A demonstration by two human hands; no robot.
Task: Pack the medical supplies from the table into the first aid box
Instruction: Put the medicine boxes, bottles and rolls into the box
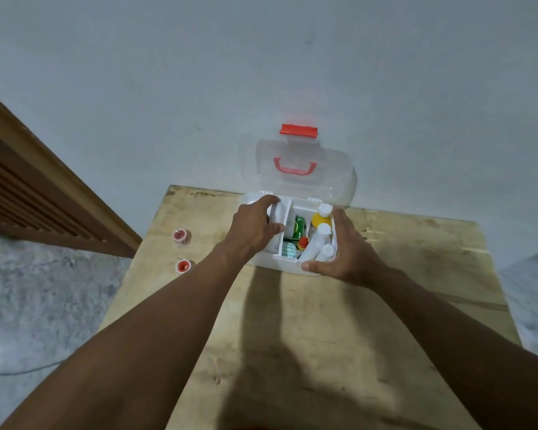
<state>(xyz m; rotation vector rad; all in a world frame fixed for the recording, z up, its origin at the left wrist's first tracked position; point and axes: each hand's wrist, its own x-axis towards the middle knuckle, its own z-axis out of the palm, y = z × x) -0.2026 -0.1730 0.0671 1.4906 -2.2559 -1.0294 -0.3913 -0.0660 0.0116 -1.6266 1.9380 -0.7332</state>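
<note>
We take the first aid box (288, 263) as landmark: it sits open at the far edge of the table (323, 336), clear lid (302, 169) leaning back toward the wall.

Left hand (255, 228) is over the box's left compartment, fingers curled around a white item (277, 217) being seated there. Right hand (348, 252) lies flat and open against the box's right wall, thumb on the front rim, holding nothing, bracing the box.

Inside the box: yellow bottle (320, 219) and 2 white bottles (322, 235) on the right, green packet (299, 228) in the middle.

Left of the box, well apart from it, 2 small red-capped jars (181, 236) remain on the table.

Judgement: packing is mostly done. To finish this step well, we should keep the right hand bracing, press the white item down level with the divider, then collect the jars 1 at a time.
</note>
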